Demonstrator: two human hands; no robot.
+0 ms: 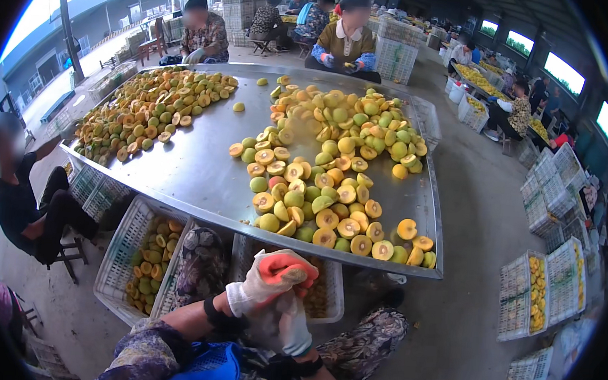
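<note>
My left hand [271,278], in a white glove with an orange-red coated palm, is closed above my lap at the table's near edge. A small brownish patch shows at its curled fingers; I cannot make out what is in them. Just below it and touching or nearly so, my right hand [293,326] is gloved in white, its fingers hidden and blurred. In front of both, a heap of halved yellow-green peaches [318,191], many cut faces up with stones showing, covers the right part of the metal table [201,163].
A second heap of peach halves [149,111] lies at the table's far left. Under the near edge stand a white crate [119,276] of halves and another crate [335,303] between my knees. People sit around the table; stacked crates [520,297] stand at right.
</note>
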